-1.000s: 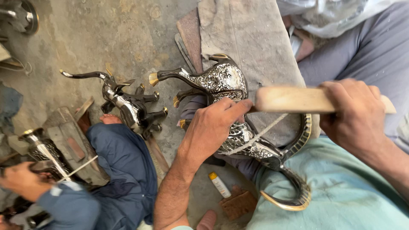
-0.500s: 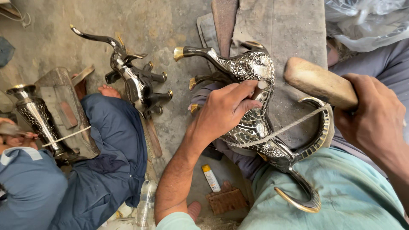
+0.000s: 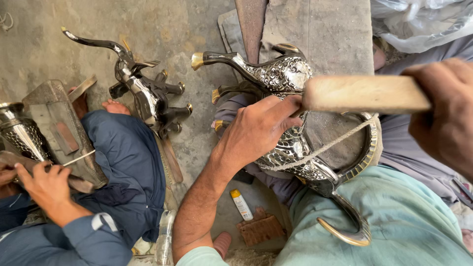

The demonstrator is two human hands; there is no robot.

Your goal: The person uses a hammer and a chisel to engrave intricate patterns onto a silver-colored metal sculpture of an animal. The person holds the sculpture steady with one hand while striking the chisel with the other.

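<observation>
An ornate silver metal pitcher with a curved spout and a long hooked handle lies across my lap on a grey cloth. A rope runs over its body. My left hand presses on the pitcher's engraved belly, fingers pinched as if around a small tool that I cannot make out. My right hand grips a wooden mallet, whose head hovers just above the fingers of my left hand.
Another person in blue sits on the left, a hand on a tool beside a silver vase and a metal block. Several dark pitchers lie on the concrete floor. A small yellow-capped tube and a wooden brick lie below.
The mallet has swung left and down toward my left hand over the pitcher. The view has shifted, and the pitcher now sits more central.
</observation>
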